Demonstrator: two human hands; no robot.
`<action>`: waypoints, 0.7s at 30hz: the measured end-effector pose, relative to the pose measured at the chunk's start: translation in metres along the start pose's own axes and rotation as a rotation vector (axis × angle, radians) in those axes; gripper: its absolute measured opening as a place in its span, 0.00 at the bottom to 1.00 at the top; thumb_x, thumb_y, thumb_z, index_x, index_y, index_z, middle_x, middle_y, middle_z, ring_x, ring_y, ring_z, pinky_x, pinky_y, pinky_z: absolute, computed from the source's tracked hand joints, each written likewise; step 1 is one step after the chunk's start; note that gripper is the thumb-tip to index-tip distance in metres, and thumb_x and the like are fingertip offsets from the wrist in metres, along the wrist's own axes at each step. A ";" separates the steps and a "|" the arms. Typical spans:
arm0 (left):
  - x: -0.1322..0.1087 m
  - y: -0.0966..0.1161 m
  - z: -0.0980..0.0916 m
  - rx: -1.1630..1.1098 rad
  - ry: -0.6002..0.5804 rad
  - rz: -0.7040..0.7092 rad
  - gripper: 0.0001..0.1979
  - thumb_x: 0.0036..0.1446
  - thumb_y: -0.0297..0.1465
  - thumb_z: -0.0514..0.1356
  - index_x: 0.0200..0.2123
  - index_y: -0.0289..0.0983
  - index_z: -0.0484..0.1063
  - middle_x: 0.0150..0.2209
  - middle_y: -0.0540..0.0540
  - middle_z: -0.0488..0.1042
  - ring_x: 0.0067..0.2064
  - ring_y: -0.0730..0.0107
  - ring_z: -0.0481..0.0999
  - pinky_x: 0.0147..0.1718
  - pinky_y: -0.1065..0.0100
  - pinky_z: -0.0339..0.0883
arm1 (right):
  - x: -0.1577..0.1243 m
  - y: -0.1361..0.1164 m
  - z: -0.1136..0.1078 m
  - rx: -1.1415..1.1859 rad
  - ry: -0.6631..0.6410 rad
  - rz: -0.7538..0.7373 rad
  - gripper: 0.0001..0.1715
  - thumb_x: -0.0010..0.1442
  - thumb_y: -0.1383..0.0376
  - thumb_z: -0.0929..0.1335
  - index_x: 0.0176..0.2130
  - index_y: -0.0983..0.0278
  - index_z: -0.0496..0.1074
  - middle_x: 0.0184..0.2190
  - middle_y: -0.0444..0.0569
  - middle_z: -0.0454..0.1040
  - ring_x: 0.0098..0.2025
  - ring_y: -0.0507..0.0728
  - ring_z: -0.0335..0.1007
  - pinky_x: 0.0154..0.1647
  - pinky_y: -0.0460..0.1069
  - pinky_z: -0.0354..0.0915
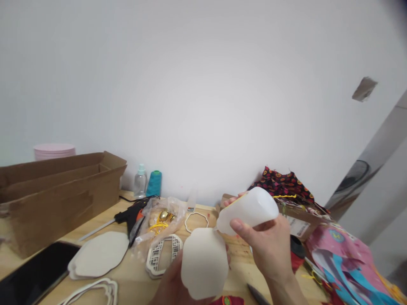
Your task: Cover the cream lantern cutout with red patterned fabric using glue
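Note:
My right hand point(270, 241) is wrapped round a white squeeze bottle point(251, 209), tilted so its nozzle points down to the left. That nozzle meets or nearly meets the top right edge of a cream, scallop-edged board point(205, 262). Behind the board, my left hand point(171, 279) grips it from below and the sides; most of its fingers are hidden. Left of that hand lies a lattice-patterned frame point(152, 258). A thin, wavy outline frame point(187, 224) rests on the table beyond the board.
At left are a long cardboard box point(70, 199), a phone point(38, 271), stacked cream boards point(98, 255) and a black glue gun point(127, 216). A plastic bag point(146, 237) holds golden pieces. Behind stand a clear bottle point(140, 184) and teal thread point(154, 184). Pink fabric point(340, 250) lies right.

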State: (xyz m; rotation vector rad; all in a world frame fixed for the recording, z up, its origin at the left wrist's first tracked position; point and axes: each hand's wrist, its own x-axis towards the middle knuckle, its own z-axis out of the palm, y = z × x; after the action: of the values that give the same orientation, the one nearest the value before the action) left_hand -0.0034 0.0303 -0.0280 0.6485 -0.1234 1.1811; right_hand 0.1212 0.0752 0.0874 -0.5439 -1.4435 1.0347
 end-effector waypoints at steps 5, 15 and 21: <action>0.000 -0.001 -0.002 0.016 0.000 0.016 0.23 0.51 0.46 0.51 0.48 0.44 0.67 0.50 0.48 0.71 0.51 0.62 0.66 0.44 0.66 0.60 | 0.001 0.002 -0.003 -0.025 -0.018 -0.007 0.13 0.38 0.65 0.74 0.27 0.65 0.72 0.27 0.49 0.76 0.32 0.60 0.72 0.33 0.53 0.69; -0.003 0.000 -0.008 0.030 -0.010 0.039 0.21 0.54 0.44 0.49 0.49 0.45 0.66 0.51 0.48 0.69 0.53 0.62 0.65 0.45 0.65 0.60 | 0.001 -0.001 -0.003 -0.055 -0.010 -0.010 0.13 0.38 0.64 0.74 0.27 0.65 0.73 0.26 0.50 0.76 0.31 0.61 0.72 0.31 0.53 0.70; -0.001 0.000 -0.006 0.017 -0.011 0.042 0.23 0.52 0.45 0.50 0.49 0.45 0.66 0.52 0.47 0.68 0.53 0.63 0.64 0.45 0.66 0.60 | 0.002 0.000 -0.003 -0.080 -0.035 -0.013 0.11 0.38 0.65 0.74 0.26 0.65 0.72 0.25 0.49 0.76 0.30 0.59 0.72 0.30 0.51 0.69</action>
State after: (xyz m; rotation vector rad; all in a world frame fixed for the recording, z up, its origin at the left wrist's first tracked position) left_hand -0.0053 0.0324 -0.0332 0.6702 -0.1365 1.2203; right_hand 0.1237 0.0774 0.0876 -0.5750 -1.5227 0.9838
